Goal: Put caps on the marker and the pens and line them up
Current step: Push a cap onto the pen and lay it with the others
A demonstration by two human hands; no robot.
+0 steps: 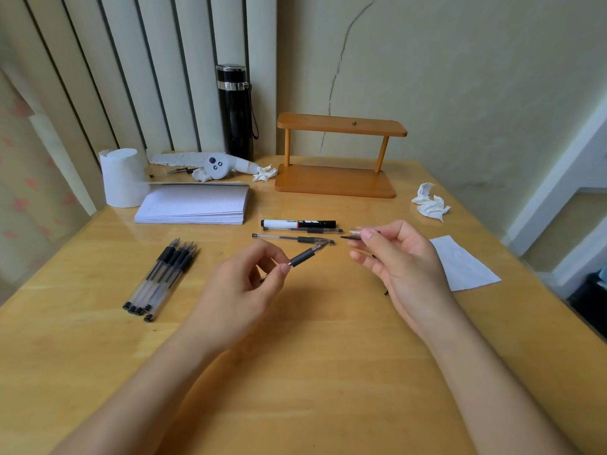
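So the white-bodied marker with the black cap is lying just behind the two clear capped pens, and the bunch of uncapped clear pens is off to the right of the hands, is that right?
Not quite. The head view shows the bunch of uncapped clear pens lying left of the hands, not right. The rest holds: the white-bodied marker with the black cap lies just behind the two clear capped pens.

We see wooden desk (312,372) against cracked wall. Black flask (235,110) upright at back, wooden two-tier shelf (338,156) just right of it. White paper roll (122,177) at far left, touching stack of lined paper (193,205). We note white panda-face pouch (210,164) behind stack, crumpled tissues (430,202) near right, flat paper sheet (463,264) at right edge.
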